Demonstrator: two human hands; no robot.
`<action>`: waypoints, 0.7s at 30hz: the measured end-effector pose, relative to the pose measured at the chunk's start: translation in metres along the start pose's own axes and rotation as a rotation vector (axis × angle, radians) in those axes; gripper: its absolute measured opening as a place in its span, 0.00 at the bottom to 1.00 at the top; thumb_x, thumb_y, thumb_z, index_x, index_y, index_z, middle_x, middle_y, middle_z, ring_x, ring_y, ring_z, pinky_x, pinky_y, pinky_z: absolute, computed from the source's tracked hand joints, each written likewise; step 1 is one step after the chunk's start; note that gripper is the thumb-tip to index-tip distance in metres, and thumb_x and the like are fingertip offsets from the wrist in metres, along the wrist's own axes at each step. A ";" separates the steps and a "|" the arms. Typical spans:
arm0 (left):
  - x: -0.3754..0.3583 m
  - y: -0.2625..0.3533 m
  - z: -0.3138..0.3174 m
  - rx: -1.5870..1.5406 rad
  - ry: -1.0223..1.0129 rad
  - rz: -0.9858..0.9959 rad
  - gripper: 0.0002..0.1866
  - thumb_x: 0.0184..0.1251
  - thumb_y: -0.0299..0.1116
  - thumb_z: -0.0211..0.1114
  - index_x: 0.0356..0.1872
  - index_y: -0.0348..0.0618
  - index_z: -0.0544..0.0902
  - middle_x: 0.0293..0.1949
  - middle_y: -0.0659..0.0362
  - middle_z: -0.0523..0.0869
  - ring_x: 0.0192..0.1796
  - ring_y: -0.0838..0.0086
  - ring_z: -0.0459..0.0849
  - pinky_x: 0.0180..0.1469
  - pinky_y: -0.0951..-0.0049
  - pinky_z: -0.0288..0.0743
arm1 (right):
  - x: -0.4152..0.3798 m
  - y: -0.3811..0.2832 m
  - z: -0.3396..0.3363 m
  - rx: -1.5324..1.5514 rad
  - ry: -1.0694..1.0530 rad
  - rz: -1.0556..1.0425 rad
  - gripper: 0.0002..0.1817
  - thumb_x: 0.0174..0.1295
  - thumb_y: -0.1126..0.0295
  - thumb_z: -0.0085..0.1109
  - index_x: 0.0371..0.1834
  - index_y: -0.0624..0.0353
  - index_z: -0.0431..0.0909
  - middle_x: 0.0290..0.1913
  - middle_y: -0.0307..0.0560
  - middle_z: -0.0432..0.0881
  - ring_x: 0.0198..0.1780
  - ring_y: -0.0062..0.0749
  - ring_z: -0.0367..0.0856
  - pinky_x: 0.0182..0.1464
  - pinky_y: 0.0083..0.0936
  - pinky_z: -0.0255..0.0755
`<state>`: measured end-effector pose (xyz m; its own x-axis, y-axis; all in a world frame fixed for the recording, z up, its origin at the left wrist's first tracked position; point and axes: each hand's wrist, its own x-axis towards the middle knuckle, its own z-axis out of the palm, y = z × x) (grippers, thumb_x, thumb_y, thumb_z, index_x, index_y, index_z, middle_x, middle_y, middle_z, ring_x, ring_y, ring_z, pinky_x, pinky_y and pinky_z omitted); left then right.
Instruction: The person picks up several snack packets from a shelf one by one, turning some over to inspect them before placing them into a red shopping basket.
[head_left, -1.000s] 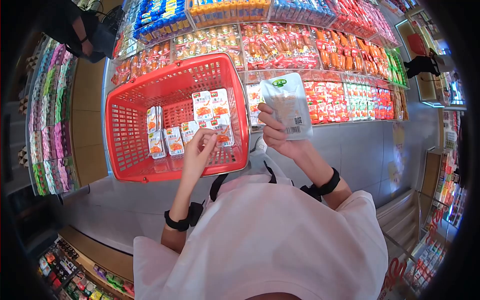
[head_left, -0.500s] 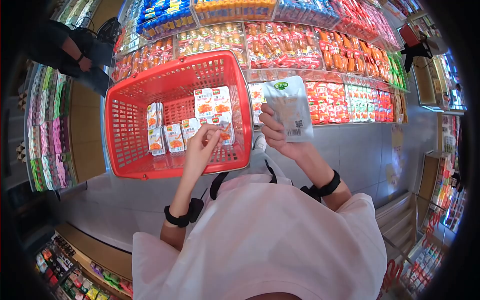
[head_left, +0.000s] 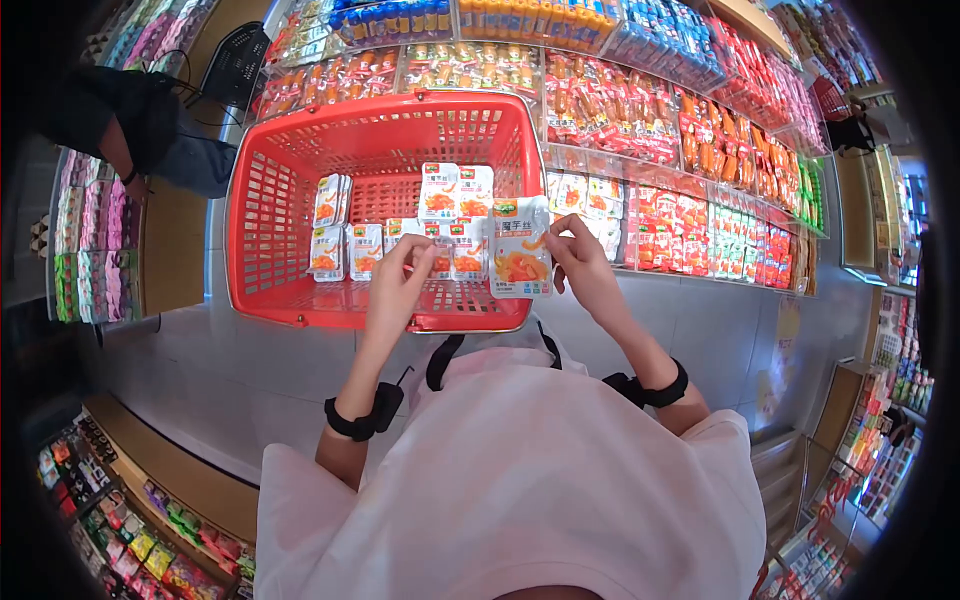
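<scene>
A white snack packet (head_left: 519, 250), printed with orange shreds and a green logo, is upright with its front facing me. My right hand (head_left: 582, 265) pinches its right edge between thumb and fingers. Just left of it, my left hand (head_left: 398, 283) hovers over the front of the red shopping basket (head_left: 275, 306), fingers loosely curled and a little apart, nothing visible in them. Inside the basket, several matching packets stand in groups: a pair at the back right (head_left: 455, 192), a stack at the left (head_left: 332, 200) and a row in front (head_left: 366, 252), partly covered by my left hand.
Tiered shelf bins ahead hold orange-brown packaged snacks (head_left: 610, 105), red packets (head_left: 672, 225) and blue packs (head_left: 655, 45). More matching packets (head_left: 585, 195) lie in the bin behind my right hand. A person in dark clothes (head_left: 150, 130) stands at the left. Grey floor (head_left: 690, 330) runs below.
The packet in my right hand has turned from its plain back to its printed front and moved left, to the basket's right edge. My left hand's fingers have loosened slightly. The view has shifted.
</scene>
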<state>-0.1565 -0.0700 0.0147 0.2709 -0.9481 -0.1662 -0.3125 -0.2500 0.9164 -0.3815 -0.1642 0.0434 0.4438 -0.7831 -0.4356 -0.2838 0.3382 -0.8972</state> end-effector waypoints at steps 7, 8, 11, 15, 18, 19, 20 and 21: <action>-0.015 -0.058 -0.072 0.624 0.363 -0.166 0.10 0.63 0.38 0.55 0.33 0.41 0.76 0.26 0.52 0.82 0.27 0.58 0.81 0.28 0.61 0.72 | 0.048 -0.048 0.058 -0.401 -0.157 -0.052 0.08 0.63 0.69 0.46 0.34 0.64 0.63 0.22 0.48 0.76 0.20 0.27 0.79 0.17 0.22 0.70; -0.016 -0.067 -0.082 0.683 0.418 -0.196 0.10 0.63 0.38 0.55 0.33 0.42 0.76 0.26 0.52 0.82 0.27 0.57 0.81 0.28 0.61 0.72 | 0.059 -0.059 0.073 -0.389 -0.184 -0.041 0.08 0.62 0.70 0.45 0.34 0.65 0.63 0.22 0.49 0.76 0.20 0.28 0.80 0.17 0.22 0.70; -0.014 -0.071 -0.081 0.648 0.509 -0.168 0.09 0.63 0.37 0.54 0.33 0.42 0.76 0.28 0.54 0.82 0.28 0.57 0.81 0.28 0.60 0.72 | 0.103 -0.069 0.123 -0.443 -0.270 0.030 0.08 0.58 0.73 0.44 0.33 0.69 0.67 0.24 0.52 0.79 0.21 0.34 0.82 0.19 0.24 0.74; -0.014 -0.068 -0.073 0.691 0.626 -0.081 0.06 0.63 0.34 0.55 0.33 0.44 0.76 0.26 0.57 0.81 0.25 0.61 0.80 0.25 0.62 0.71 | 0.151 -0.026 0.182 -0.549 -0.349 0.175 0.10 0.53 0.77 0.45 0.24 0.77 0.72 0.27 0.60 0.80 0.24 0.41 0.83 0.21 0.29 0.76; -0.017 -0.061 -0.075 0.612 0.626 -0.090 0.05 0.62 0.32 0.56 0.32 0.43 0.76 0.24 0.57 0.80 0.25 0.64 0.80 0.25 0.65 0.71 | 0.184 0.048 0.208 -0.723 -0.373 0.169 0.10 0.52 0.76 0.47 0.23 0.74 0.75 0.28 0.60 0.80 0.26 0.40 0.84 0.24 0.29 0.77; -0.017 -0.063 -0.077 0.605 0.623 -0.076 0.05 0.61 0.32 0.56 0.32 0.43 0.77 0.24 0.57 0.80 0.25 0.64 0.80 0.25 0.65 0.71 | 0.196 0.075 0.211 -0.803 -0.363 0.145 0.10 0.53 0.75 0.48 0.24 0.73 0.76 0.27 0.61 0.80 0.27 0.40 0.84 0.25 0.29 0.78; -0.015 -0.066 -0.078 0.600 0.620 -0.064 0.05 0.61 0.31 0.56 0.32 0.42 0.77 0.24 0.57 0.80 0.25 0.64 0.80 0.25 0.65 0.71 | 0.206 0.094 0.213 -0.882 -0.355 0.120 0.10 0.53 0.74 0.49 0.24 0.72 0.76 0.27 0.61 0.80 0.27 0.39 0.84 0.26 0.29 0.78; -0.014 -0.069 -0.079 0.604 0.633 -0.006 0.05 0.62 0.32 0.56 0.33 0.42 0.77 0.24 0.57 0.80 0.25 0.64 0.80 0.26 0.66 0.71 | 0.211 0.105 0.214 -1.103 -0.481 0.090 0.09 0.52 0.73 0.51 0.24 0.71 0.77 0.27 0.60 0.81 0.27 0.38 0.84 0.26 0.28 0.78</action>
<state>-0.0670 -0.0238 -0.0172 0.6728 -0.7040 0.2273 -0.6898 -0.4860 0.5366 -0.1360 -0.1828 -0.1585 0.5892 -0.4260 -0.6865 -0.7996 -0.4297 -0.4196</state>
